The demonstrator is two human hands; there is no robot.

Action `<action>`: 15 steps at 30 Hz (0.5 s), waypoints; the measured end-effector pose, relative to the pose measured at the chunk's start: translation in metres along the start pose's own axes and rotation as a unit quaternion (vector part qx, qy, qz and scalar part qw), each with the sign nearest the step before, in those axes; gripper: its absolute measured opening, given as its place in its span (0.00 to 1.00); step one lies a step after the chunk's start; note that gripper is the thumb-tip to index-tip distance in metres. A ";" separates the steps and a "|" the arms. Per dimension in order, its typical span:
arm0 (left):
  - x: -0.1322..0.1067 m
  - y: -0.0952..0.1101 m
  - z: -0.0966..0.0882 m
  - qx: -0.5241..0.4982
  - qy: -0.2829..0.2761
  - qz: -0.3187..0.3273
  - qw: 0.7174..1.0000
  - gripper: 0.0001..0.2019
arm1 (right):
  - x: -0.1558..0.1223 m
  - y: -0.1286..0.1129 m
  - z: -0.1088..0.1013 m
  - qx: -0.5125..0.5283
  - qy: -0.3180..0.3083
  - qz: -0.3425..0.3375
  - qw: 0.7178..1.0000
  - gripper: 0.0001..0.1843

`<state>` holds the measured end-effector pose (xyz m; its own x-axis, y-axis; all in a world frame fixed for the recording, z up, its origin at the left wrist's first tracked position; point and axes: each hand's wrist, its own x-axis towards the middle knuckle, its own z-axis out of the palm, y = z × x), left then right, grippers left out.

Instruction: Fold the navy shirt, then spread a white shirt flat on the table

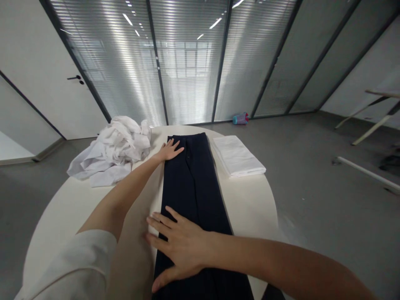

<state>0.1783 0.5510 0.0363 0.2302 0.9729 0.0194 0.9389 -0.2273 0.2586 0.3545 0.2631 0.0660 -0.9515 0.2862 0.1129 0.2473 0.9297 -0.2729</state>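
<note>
A pair of dark navy trousers (pixel 193 183) lies folded lengthwise down the middle of a round white table (pixel 250 200). My left hand (pixel 168 151) reaches to the far end and rests flat on the trousers' left edge near the waistband, fingers stretched out. Nearer to me, my right hand (pixel 178 246) presses flat on the trousers with its fingers spread toward their left edge. Neither hand holds anything.
A crumpled heap of white cloth (pixel 112 150) sits on the table's far left. A neatly folded white garment (pixel 237 156) lies to the right of the trousers. A pink and blue bottle (pixel 240 118) lies on the floor by the glass wall. Table legs (pixel 371 125) stand at right.
</note>
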 end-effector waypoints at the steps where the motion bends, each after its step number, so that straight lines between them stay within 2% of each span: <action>1: 0.002 -0.003 0.001 0.001 -0.008 -0.002 1.000 0.35 | -0.003 -0.001 0.001 0.005 -0.004 -0.004 1.000 0.48; 5: 0.009 -0.016 -0.007 0.010 -0.006 -0.015 1.000 0.34 | -0.011 -0.001 -0.001 0.002 -0.011 -0.038 0.999 0.47; 9: 0.009 -0.022 -0.022 0.019 0.027 -0.017 0.999 0.26 | -0.010 0.006 -0.008 0.004 -0.021 -0.048 0.999 0.41; 12: -0.006 -0.008 -0.027 0.021 0.072 0.000 0.997 0.24 | -0.007 0.009 -0.007 -0.002 -0.020 -0.037 0.999 0.41; 15: -0.046 0.021 -0.023 -0.009 0.117 0.084 0.990 0.22 | -0.005 0.009 -0.001 -0.040 0.010 -0.054 0.998 0.42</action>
<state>0.1813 0.5026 0.0626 0.3155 0.9048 0.2860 0.8868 -0.3884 0.2506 0.3613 0.2707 0.0640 -0.9698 0.1867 0.1568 0.1575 0.9707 -0.1816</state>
